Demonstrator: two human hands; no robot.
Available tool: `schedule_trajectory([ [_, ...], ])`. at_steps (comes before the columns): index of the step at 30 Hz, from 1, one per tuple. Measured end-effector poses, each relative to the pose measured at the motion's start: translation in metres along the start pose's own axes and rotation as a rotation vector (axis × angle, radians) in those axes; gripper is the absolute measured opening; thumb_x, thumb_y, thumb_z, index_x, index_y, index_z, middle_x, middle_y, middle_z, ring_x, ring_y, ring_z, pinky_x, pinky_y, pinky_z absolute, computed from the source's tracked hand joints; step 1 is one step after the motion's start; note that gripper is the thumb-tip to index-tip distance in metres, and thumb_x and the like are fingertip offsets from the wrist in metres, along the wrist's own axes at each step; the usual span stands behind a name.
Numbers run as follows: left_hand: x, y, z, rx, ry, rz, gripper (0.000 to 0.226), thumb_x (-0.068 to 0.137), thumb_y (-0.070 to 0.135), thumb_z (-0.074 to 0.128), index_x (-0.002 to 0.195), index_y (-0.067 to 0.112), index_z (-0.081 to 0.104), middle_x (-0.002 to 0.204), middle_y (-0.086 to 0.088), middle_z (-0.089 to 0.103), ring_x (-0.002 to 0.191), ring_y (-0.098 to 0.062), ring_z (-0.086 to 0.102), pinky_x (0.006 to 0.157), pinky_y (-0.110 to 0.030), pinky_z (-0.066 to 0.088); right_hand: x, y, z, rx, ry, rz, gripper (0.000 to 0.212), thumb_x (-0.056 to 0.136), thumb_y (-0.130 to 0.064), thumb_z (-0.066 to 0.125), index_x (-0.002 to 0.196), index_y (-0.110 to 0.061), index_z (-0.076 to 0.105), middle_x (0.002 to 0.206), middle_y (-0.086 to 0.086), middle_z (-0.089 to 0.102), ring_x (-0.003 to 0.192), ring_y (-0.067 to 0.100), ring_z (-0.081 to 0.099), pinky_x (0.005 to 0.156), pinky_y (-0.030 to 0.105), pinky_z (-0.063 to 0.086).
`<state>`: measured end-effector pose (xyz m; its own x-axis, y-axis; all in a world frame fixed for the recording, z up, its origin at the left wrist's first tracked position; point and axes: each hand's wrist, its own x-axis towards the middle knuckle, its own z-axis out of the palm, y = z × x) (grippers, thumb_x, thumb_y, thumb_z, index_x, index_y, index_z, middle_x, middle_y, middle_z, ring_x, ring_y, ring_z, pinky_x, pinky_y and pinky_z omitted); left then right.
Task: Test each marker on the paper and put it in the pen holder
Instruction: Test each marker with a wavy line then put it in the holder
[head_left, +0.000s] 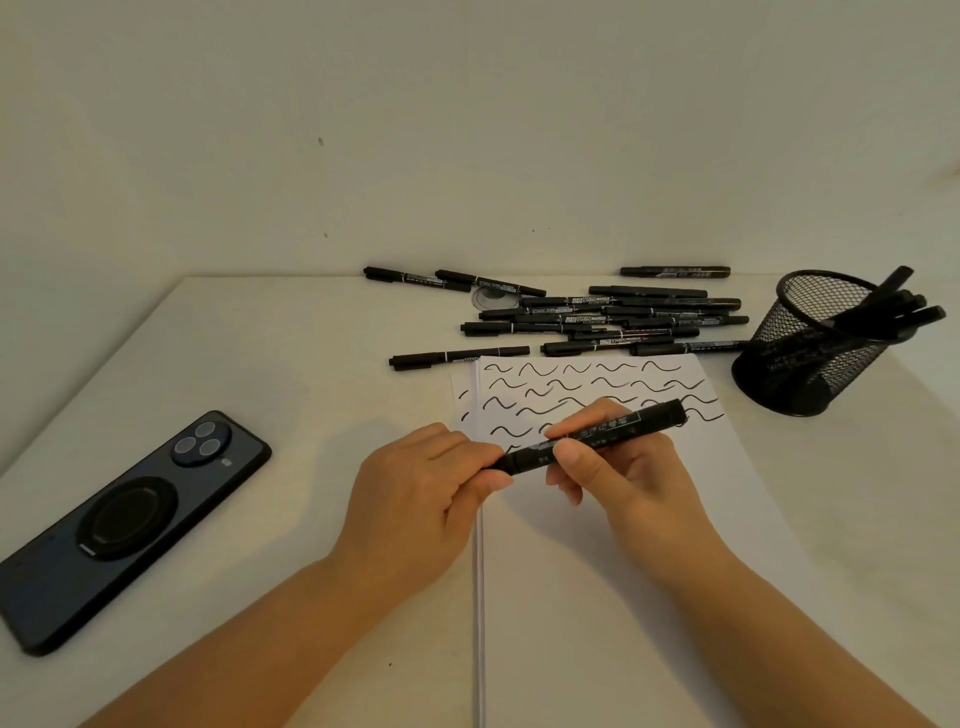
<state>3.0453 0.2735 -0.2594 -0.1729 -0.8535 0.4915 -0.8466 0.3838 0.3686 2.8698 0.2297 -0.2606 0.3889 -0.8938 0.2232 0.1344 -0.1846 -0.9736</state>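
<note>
Piled pens (613, 317) read "TWIN MARKER", while both hands, left (415, 499) and right (618, 467), each grip closed on one marker (592, 436) above the paper (623, 571), its long axis rising rightward toward the holder (810, 348).

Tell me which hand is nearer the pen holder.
Right. The right hand grips the marker over the paper, below-left of the pen holder. The left hand holds the marker's other end, farther left.
</note>
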Motion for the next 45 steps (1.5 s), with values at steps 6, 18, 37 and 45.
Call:
schedule_trajectory([
  [6,0.0,-0.002,0.002,-0.264,-0.114,-0.101,0.036,0.086,0.04,0.04,0.081,0.018,0.068,0.059,0.019,0.048,0.063,-0.008,0.047,0.054,-0.019,0.036,-0.001,0.002,-0.002,-0.038,-0.033,-0.03,0.008,0.079,-0.018,0.057,0.084,-0.012,0.061,0.06,0.0,0.062,0.054,0.007,0.055,0.055,0.018,0.044],
  [18,0.002,-0.007,0.002,-0.585,-0.245,-0.321,0.021,0.08,0.035,0.052,0.069,0.049,0.064,0.059,0.017,0.06,0.058,-0.022,0.049,0.054,-0.026,0.039,0.001,0.004,-0.002,-0.068,-0.081,-0.033,0.008,0.08,-0.018,0.056,0.084,-0.013,0.061,0.059,-0.004,0.06,0.054,0.007,0.053,0.056,0.016,0.044],
  [37,0.068,0.003,-0.026,-0.226,-0.001,-0.238,0.022,0.08,0.052,0.053,0.062,0.04,0.057,0.067,0.014,0.061,0.063,-0.008,0.054,0.055,-0.019,0.04,0.027,-0.044,-0.043,-0.729,-0.069,0.055,0.01,0.078,-0.034,0.069,0.08,-0.04,0.061,0.071,-0.022,0.063,0.065,-0.003,0.054,0.058,0.013,0.04],
  [45,0.145,0.064,-0.016,-0.147,-0.016,0.057,0.035,0.083,0.058,0.038,0.074,0.031,0.059,0.064,0.01,0.059,0.063,-0.004,0.052,0.058,-0.024,0.042,0.042,-0.087,-0.087,-1.039,0.113,-0.284,0.01,0.078,-0.026,0.07,0.086,-0.022,0.064,0.076,-0.016,0.052,0.076,0.008,0.05,0.068,0.021,0.04],
])
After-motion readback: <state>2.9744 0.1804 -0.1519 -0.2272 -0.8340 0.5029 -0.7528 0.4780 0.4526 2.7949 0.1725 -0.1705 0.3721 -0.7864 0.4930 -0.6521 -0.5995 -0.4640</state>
